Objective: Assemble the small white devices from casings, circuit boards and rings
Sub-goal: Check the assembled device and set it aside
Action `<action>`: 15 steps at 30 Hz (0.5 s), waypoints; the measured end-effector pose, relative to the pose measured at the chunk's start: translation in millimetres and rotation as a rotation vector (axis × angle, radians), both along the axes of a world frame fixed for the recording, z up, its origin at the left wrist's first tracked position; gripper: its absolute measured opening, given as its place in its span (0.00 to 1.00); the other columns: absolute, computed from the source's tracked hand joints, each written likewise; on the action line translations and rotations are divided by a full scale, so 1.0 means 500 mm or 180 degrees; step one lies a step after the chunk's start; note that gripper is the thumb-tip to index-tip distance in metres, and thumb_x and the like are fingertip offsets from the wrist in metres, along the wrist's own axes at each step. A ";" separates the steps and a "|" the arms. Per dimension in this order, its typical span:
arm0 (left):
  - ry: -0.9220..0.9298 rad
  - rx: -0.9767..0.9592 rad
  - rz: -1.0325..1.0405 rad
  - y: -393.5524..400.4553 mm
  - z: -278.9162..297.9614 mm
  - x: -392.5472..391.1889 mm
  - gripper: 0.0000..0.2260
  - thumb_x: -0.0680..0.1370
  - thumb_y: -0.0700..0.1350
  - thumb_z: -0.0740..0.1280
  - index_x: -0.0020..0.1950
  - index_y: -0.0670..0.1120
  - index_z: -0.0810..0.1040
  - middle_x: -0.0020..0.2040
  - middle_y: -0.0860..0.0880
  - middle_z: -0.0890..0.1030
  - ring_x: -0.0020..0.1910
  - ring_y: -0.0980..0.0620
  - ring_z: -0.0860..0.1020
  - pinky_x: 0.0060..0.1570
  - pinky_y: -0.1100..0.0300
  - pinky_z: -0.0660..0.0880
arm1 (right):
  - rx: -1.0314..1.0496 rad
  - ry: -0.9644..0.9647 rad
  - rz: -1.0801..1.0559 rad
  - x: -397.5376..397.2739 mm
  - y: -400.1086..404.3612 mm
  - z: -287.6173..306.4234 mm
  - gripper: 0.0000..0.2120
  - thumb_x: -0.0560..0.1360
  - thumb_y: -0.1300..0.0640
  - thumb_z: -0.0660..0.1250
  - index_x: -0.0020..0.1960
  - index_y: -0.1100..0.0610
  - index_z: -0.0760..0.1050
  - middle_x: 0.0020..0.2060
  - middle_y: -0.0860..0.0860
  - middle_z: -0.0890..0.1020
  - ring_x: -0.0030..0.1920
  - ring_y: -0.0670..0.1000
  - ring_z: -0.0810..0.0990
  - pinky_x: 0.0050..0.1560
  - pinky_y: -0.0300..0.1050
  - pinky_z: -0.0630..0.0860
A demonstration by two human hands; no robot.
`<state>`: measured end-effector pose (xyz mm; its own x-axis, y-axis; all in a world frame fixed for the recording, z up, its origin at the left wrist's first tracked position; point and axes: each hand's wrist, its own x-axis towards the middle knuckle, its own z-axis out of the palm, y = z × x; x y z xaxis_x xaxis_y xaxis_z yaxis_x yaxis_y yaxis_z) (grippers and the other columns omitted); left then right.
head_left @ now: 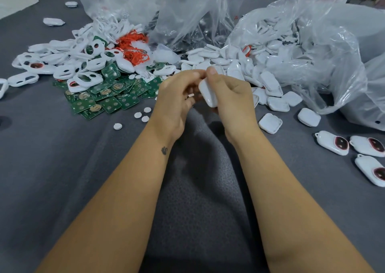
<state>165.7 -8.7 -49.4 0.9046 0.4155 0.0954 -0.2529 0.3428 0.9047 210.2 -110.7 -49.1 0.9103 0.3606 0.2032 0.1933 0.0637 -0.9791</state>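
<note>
Both hands meet above the middle of the grey cloth. A white casing stands on edge between them; my right hand grips it, thumb at its top. My left hand curls its fingers against the casing's left side, and a small white piece shows by its fingers. Green circuit boards lie heaped to the left, white casing fronts with holes behind them, and orange rings further back. Plain white casing backs spill from a bag on the right.
Clear plastic bags rise at the back and right. Three finished white devices with dark red faces lie at the right edge. Small white discs sit left of my left wrist. Loose casing backs lie right of my hands.
</note>
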 end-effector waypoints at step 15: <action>0.0232 -0.0538 0.0198 -0.011 0.009 -0.003 0.33 0.84 0.51 0.49 0.24 0.44 0.78 0.32 0.41 0.81 0.33 0.48 0.79 0.39 0.59 0.78 | -0.2345 -0.2025 -0.0156 -0.053 0.030 0.011 0.20 0.81 0.49 0.60 0.32 0.54 0.66 0.28 0.46 0.67 0.36 0.52 0.69 0.36 0.49 0.65</action>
<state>164.2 -14.1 -44.9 0.8785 0.4755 -0.0454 -0.2142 0.4771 0.8524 183.8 -95.5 -43.7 0.7258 0.5590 0.4009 0.6860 -0.5449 -0.4821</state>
